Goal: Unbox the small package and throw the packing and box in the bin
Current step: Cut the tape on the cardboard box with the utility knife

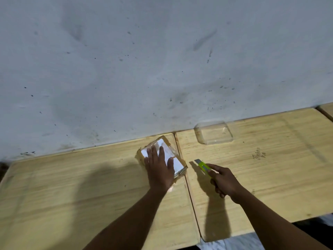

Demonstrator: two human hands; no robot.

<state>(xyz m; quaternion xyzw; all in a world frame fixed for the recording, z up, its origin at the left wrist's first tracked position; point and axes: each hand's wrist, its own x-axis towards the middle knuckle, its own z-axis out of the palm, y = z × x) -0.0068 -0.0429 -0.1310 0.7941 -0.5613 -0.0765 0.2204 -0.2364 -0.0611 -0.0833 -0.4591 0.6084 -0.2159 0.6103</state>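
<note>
A small cardboard package (175, 162), wrapped in clear tape with a white label on top, lies on the left wooden table (72, 186) near its right edge. My left hand (159, 168) rests flat on top of it, fingers spread, pressing it down. My right hand (224, 181) is closed around a lime-green utility knife (203, 166). The knife's short metal blade sticks out and points up-left at the package, a small gap away from its right side. No bin is in view.
A clear plastic lid or container (214, 132) sits on the right wooden table (270, 159) against the stained white wall (162, 60). A narrow seam separates the two tables. A third table edge (327, 110) shows at far right. Tiled floor (234, 242) shows below.
</note>
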